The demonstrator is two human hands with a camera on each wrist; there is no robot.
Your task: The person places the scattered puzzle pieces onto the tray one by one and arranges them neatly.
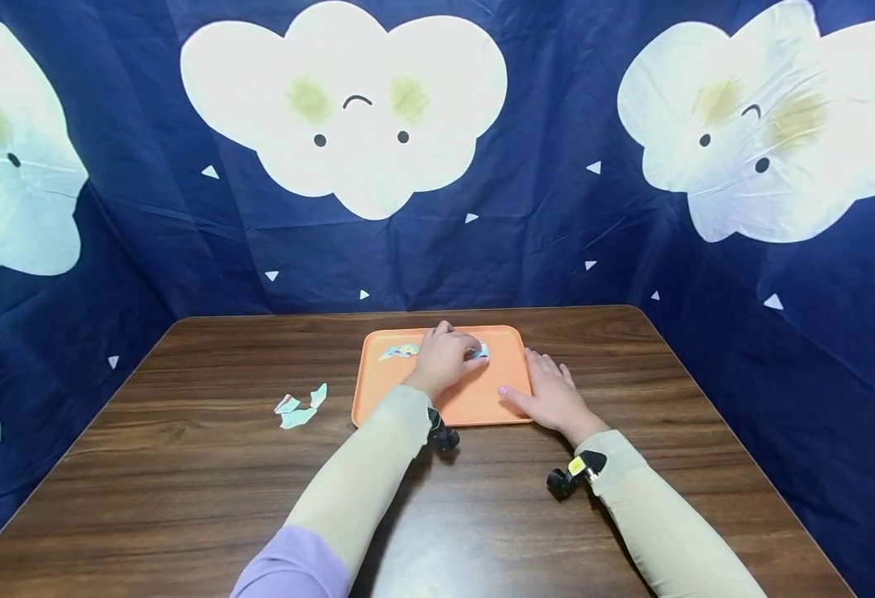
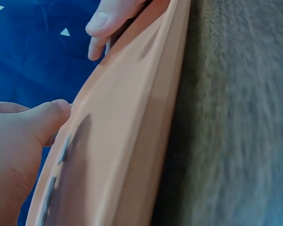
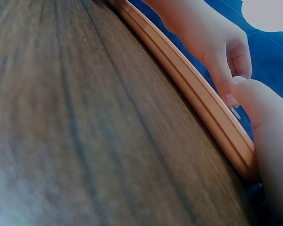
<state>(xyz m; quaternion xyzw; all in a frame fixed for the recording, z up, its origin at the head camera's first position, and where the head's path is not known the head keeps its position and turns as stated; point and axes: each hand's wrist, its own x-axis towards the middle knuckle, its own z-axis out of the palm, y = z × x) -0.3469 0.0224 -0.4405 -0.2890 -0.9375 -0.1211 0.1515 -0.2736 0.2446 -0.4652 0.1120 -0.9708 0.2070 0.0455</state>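
An orange tray (image 1: 407,407) lies on the table, with flat printed pieces (image 1: 400,352) like puzzle pieces at its upper left. My left hand (image 1: 444,359) is over the tray's upper middle, its thumb and curled index finger pinching another light blue printed piece (image 1: 482,352), partly hidden by the fingers. In the right wrist view the left thumb tip meets the thin edge of a piece (image 3: 236,113). At the tray's right edge rests my right hand (image 1: 553,397), thumb over the rim and the other fingers fairly straight along the outside.
Several loose printed pieces (image 1: 298,417) lie on the wooden table (image 1: 205,465), left of the tray. A dark blue cloth (image 1: 542,266) with white clouds hangs behind the table and along both sides.
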